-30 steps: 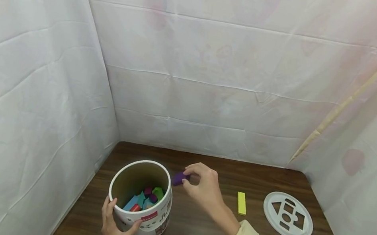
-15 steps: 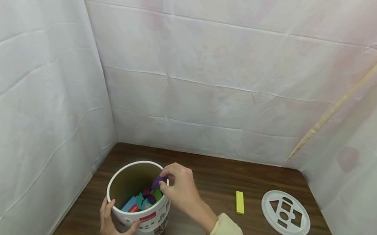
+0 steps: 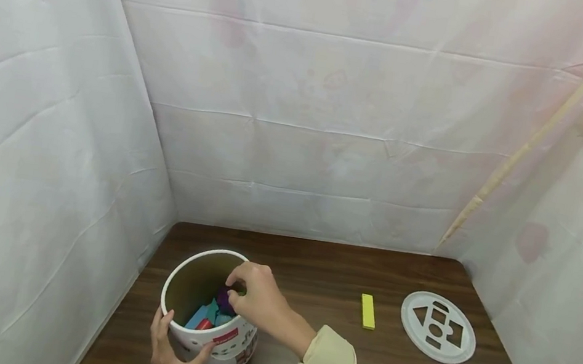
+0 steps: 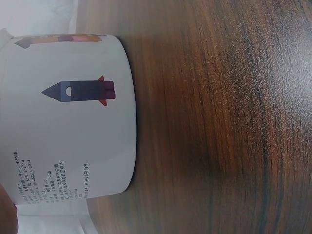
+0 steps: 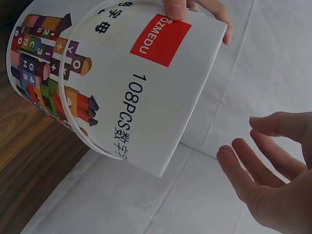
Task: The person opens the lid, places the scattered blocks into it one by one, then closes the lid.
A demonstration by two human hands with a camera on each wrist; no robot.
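A white cardboard bucket [image 3: 181,333] with printed pictures stands on the table's left part. My left hand [image 3: 172,359] grips its near side, thumb spread over the printed wall and fingers at the rim. In the right wrist view that thumb [image 5: 175,9] lies beside the red label. My right hand [image 3: 259,302] is over the bucket's right rim, fingers pointing inside. Just under the fingertips is a purple block [image 3: 223,300]. In the right wrist view the fingers [image 5: 234,170] stand apart with nothing between them. Blue, teal and red blocks [image 3: 204,323] lie inside the bucket; my right hand hides others.
A yellow rectangular block [image 3: 368,311] lies on the brown wood-grain table [image 3: 324,267], right of the bucket. Farther right is a round white lid [image 3: 415,333] with shaped cut-outs. White sheeting [image 3: 295,157] surrounds the table at the back and sides.
My right hand has carried the purple block leftward from beside the bucket, over the rim and down inside; its fingers now stand apart. The left hand keeps its place on the bucket.
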